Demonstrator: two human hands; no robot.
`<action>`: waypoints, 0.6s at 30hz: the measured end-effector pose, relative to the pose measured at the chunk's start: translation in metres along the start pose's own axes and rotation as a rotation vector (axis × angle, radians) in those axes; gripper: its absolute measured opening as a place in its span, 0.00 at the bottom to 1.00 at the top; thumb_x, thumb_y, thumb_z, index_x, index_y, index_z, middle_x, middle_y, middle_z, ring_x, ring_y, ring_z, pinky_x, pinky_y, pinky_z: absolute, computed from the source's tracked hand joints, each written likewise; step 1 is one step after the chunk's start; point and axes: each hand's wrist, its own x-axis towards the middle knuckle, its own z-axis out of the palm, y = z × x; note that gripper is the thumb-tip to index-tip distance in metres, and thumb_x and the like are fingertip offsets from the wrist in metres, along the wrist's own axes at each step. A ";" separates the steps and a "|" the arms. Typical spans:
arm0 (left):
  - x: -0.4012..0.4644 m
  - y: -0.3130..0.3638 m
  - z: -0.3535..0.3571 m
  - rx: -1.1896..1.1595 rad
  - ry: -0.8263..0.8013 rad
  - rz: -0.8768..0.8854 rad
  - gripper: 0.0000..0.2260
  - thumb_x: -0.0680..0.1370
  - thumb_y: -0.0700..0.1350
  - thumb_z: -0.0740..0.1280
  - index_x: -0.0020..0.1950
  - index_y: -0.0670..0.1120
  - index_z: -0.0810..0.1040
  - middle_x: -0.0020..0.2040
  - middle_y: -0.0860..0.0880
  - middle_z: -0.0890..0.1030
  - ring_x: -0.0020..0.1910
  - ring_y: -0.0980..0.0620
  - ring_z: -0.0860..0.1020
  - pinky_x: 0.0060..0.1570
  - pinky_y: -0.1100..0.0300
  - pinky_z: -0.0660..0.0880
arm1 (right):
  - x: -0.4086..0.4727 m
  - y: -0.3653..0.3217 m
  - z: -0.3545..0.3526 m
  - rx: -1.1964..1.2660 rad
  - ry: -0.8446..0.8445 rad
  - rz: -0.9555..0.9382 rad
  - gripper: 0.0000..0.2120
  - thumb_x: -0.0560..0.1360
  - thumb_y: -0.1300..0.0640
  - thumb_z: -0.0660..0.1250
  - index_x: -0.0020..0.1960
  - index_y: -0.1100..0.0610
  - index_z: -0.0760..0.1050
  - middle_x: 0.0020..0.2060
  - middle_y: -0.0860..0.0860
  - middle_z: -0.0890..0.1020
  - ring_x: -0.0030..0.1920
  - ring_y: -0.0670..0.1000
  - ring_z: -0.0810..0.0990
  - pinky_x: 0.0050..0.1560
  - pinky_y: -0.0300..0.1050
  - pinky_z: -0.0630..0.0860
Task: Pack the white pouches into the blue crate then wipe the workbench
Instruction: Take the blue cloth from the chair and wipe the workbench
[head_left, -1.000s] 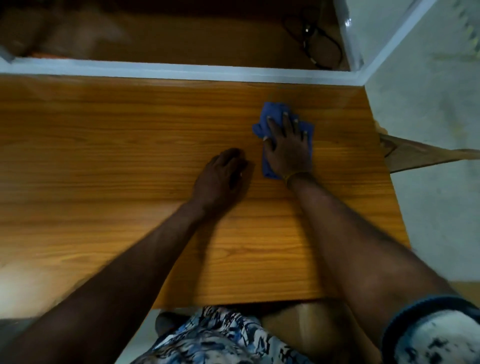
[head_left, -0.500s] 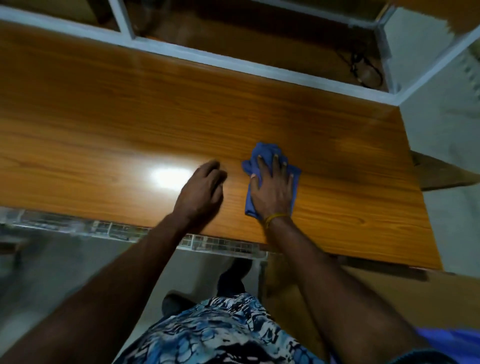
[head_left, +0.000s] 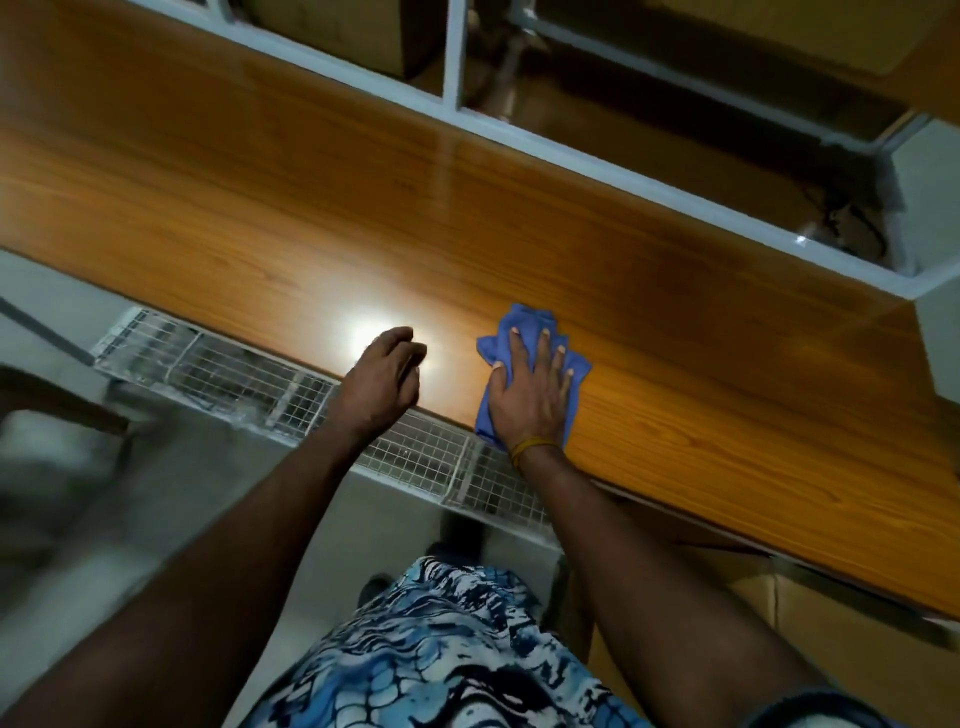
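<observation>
1. Wood-grain surface (head_left: 649, 291) runs under a white shelf frame (head_left: 571, 150); neither pouches nor crate are in sight.
2. Wiping looks to be the step in hand: the right hand (head_left: 530, 395) presses a blue cloth (head_left: 519, 325) flat at the near edge, fingers (head_left: 543, 348) straight and spread.
3. Left hand (head_left: 382, 379) rests beside it, loosely curled, holding nothing.
4. The cloth's long axis runs away from the person; next, sweep along the unwiped stretch.

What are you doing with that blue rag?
A person is wiping the wooden workbench. The right hand lies flat, fingers spread, pressing the blue cloth on the bench near its front edge. The left hand, fingers loosely curled, is beside it and holds nothing. No white pouches or blue crate are in view.
</observation>
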 end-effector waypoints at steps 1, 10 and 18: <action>-0.001 -0.008 -0.007 0.001 0.007 -0.018 0.14 0.80 0.40 0.64 0.65 0.40 0.77 0.71 0.43 0.70 0.66 0.44 0.73 0.58 0.54 0.72 | 0.002 -0.009 0.003 0.003 -0.006 -0.011 0.27 0.84 0.44 0.51 0.80 0.46 0.48 0.80 0.53 0.46 0.79 0.59 0.42 0.77 0.60 0.44; 0.002 -0.065 -0.062 -0.039 0.040 -0.172 0.16 0.80 0.38 0.63 0.67 0.37 0.75 0.70 0.41 0.71 0.65 0.43 0.74 0.60 0.61 0.67 | 0.036 -0.115 0.032 -0.013 -0.023 -0.208 0.26 0.83 0.48 0.55 0.79 0.49 0.55 0.79 0.57 0.53 0.79 0.62 0.49 0.77 0.62 0.49; 0.004 -0.142 -0.130 -0.123 0.231 -0.397 0.17 0.80 0.43 0.60 0.66 0.42 0.77 0.62 0.43 0.79 0.60 0.45 0.77 0.58 0.60 0.69 | 0.073 -0.266 0.076 0.224 -0.107 -0.485 0.19 0.83 0.56 0.58 0.73 0.56 0.69 0.78 0.57 0.60 0.78 0.60 0.54 0.77 0.60 0.51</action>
